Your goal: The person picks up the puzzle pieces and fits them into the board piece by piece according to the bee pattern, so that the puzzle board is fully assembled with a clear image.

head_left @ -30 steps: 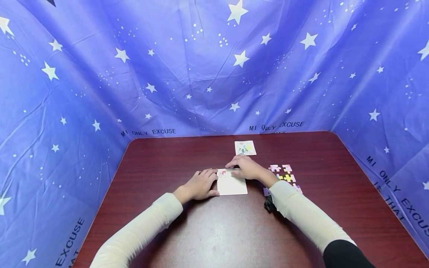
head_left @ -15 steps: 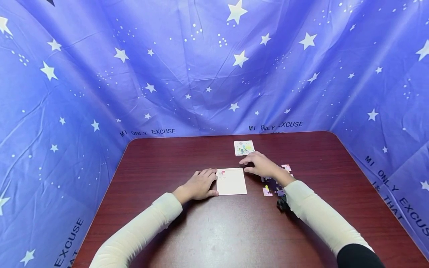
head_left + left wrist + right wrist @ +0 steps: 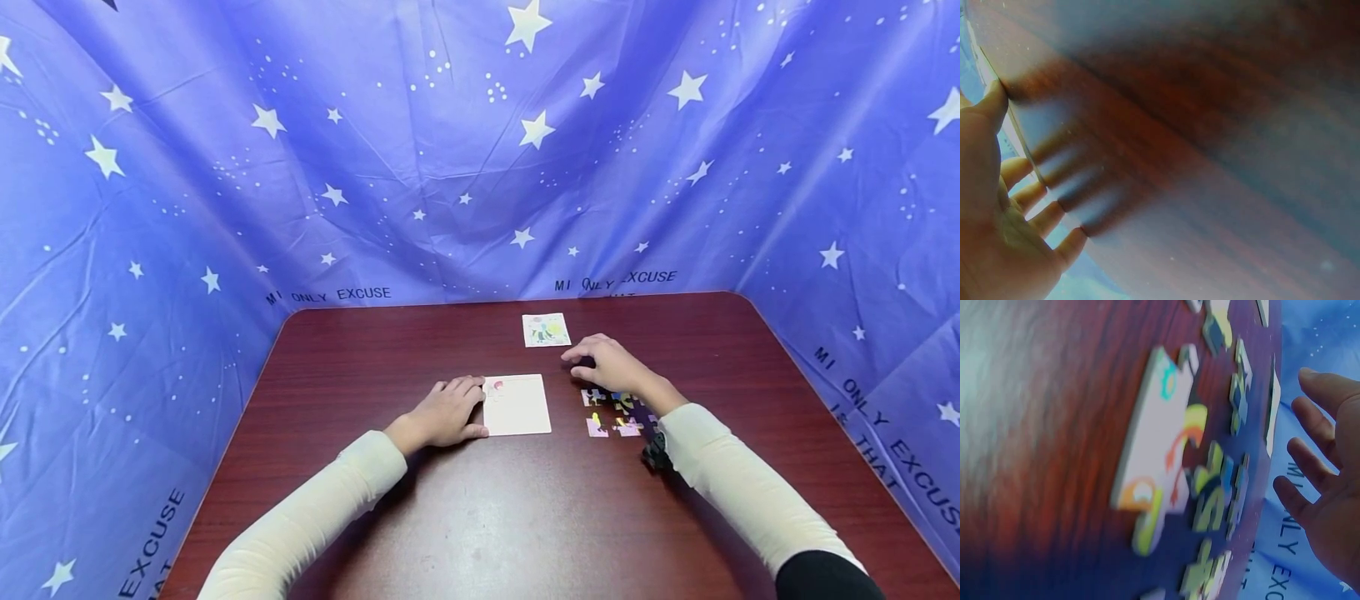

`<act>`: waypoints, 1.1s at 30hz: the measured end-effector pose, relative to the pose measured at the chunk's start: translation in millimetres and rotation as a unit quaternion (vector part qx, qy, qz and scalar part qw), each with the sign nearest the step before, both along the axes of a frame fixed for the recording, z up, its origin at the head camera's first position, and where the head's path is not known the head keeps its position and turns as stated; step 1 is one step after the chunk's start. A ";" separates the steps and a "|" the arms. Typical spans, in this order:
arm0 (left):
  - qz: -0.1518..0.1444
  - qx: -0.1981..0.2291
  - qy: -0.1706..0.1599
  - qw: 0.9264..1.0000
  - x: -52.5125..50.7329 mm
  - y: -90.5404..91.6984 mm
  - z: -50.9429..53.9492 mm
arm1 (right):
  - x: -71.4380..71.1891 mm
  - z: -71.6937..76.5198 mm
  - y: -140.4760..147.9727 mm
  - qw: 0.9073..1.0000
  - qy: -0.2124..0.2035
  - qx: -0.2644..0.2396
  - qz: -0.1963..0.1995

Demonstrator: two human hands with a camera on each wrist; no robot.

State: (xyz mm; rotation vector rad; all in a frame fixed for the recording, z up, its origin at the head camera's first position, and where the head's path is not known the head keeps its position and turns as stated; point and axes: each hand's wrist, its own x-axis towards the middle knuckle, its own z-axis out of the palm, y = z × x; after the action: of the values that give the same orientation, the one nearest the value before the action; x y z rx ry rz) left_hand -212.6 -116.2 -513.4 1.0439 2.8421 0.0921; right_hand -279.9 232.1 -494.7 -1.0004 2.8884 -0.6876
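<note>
A white square board point(image 3: 519, 407) lies on the table with a small pictured piece point(image 3: 496, 389) at its upper left corner. My left hand point(image 3: 444, 412) rests at the board's left edge, fingers and thumb touching it; the left wrist view shows the fingertips point(image 3: 1070, 245) down on the table beside it. My right hand point(image 3: 609, 365) hovers above the table behind loose puzzle pieces point(image 3: 597, 426), fingers relaxed, holding nothing. In the right wrist view the right hand point(image 3: 1335, 469) is spread past several pieces, a pale one point(image 3: 1154, 437) nearest the camera.
A small picture card point(image 3: 546, 330) lies at the back of the table point(image 3: 480, 517). A blue curtain point(image 3: 420, 150) with stars stands around the table's back and sides. A black device point(image 3: 656, 452) sits at the right wrist.
My right hand has moved right, away from the board and over toward the loose pieces, uncovering the board's upper part. My left hand has stayed at the board's left edge.
</note>
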 end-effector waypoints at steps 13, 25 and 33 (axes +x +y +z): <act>0.000 0.010 0.002 1.000 -0.6 -0.5 -3.8 | -3.5 1.1 33.7 1.000 0.000 0.024 -0.016; -0.003 0.014 0.002 1.000 -0.5 -0.6 -2.2 | 0.8 -3.8 61.9 0.999 0.001 0.035 -0.013; -0.003 0.016 0.001 1.000 -0.6 -0.8 -0.7 | 2.5 -9.1 69.5 0.997 -0.010 0.076 -0.024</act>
State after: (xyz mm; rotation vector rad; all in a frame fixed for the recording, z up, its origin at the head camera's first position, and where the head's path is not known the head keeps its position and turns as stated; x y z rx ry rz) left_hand -213.2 -117.1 -514.1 1.0602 2.8471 0.1357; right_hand -277.4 301.5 -503.8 -0.9048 2.9040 -0.4683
